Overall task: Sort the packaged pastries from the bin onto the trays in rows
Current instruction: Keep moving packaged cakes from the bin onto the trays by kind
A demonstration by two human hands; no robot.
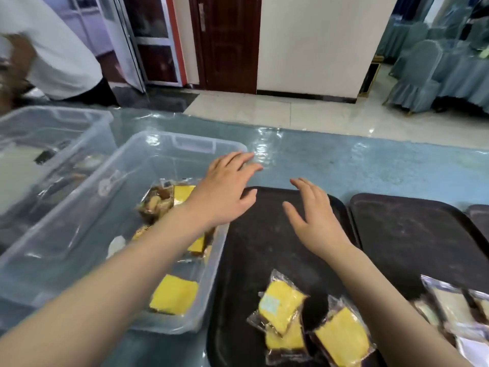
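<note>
A clear plastic bin [79, 215] on the left holds several packaged pastries, among them a yellow one [174, 295] near its front and a brown one [156, 202] further back. My left hand [227, 189] hovers over the bin's right rim with fingers spread, holding nothing. My right hand [315, 213] is spread above the far part of a dark tray [251, 250], also holding nothing. Three yellow packaged pastries [283, 305] lie at the tray's near end. A second dark tray [412, 234] to the right carries pale packaged pastries [449, 305].
Another clear bin [47, 133] stands at the far left, with a person in a white shirt [53, 49] behind it. The table has a blue shiny cover [344, 160]. A third tray's corner [480, 215] shows at the right edge.
</note>
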